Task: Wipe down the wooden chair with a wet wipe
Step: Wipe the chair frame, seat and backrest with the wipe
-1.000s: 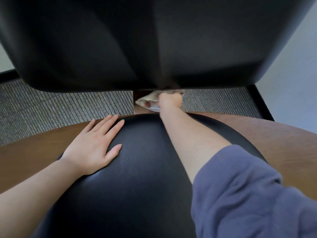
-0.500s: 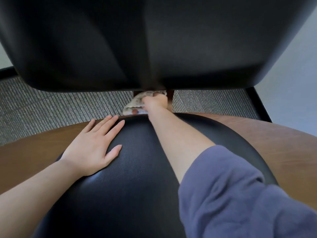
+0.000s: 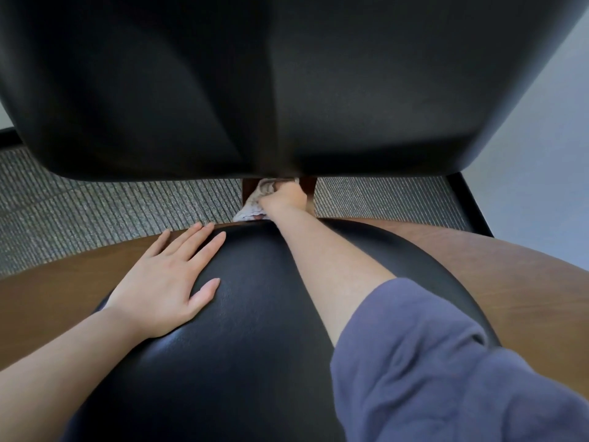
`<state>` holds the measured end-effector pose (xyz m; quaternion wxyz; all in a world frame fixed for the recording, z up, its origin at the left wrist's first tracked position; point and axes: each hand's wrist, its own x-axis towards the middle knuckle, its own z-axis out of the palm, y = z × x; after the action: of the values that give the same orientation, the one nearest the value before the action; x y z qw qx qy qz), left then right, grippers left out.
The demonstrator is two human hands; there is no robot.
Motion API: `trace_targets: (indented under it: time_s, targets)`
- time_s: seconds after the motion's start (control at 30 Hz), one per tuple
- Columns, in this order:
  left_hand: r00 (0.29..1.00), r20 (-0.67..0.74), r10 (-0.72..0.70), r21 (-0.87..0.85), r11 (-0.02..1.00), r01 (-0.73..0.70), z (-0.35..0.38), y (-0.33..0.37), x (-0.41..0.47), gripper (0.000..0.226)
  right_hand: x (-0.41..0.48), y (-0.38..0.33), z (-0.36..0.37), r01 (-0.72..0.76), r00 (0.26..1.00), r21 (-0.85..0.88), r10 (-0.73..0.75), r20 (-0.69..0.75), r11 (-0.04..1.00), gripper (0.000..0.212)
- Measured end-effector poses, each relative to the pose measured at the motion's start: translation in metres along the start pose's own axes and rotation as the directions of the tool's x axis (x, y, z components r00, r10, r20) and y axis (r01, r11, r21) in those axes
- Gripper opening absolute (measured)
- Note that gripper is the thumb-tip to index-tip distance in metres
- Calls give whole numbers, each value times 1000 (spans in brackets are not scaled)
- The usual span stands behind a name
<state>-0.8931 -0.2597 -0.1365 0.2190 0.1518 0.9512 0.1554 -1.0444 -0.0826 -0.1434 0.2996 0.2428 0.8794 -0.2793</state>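
Head view: your left hand [image 3: 162, 282] lies flat, fingers straight, on the black seat pad [image 3: 242, 362] of the wooden chair [image 3: 57, 288], fingertips reaching the wooden rim. Judged purpose: bracing the chair against the push of wiping. Your right hand [image 3: 285, 199] reaches across the pad into the gap under the backrest [image 3: 287, 90]. It grasps the bunched wet wipe [image 3: 253, 204] and presses it to the wooden back post [image 3: 308, 188]. Wipe sits low on the post, just above the rear seat edge. Bunching likely gives purchase in that narrow gap. Containers: none in view, no wipe packet seen. Carpet [image 3: 111, 199] lies beyond.
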Motion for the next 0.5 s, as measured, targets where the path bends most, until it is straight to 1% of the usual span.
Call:
trace_targets:
  time_s: [0.07, 0.13, 0.23, 0.33, 0.4, 0.5]
  targets:
    - [1000, -2, -2, -1, 1000, 2, 0, -1, 0, 70, 10, 9, -16, -58, 998, -47, 56, -35, 997, 38]
    - [1000, -1, -5, 1, 1000, 5, -1, -1, 0, 70, 21, 20, -31, -122, 990, -47, 119, -76, 991, 40]
    - [1000, 1, 1, 11, 1000, -1, 0, 0, -1, 70, 24, 19, -25, -132, 987, -36, 128, -97, 991, 45]
    - [1000, 0, 0, 18, 1000, 0, 0, 0, 0, 70, 14, -2, 10, -52, 998, -3, 52, -21, 999, 53]
    - [1000, 1, -1, 12, 1000, 1, 0, 1, 0, 70, 8, -13, 28, -1, 999, 17, 1, 36, 1000, 50]
    - [1000, -1, 3, 4, 1000, -3, -1, 0, 0, 70, 8, -10, 21, -19, 996, 7, 18, 89, 1000, 49]
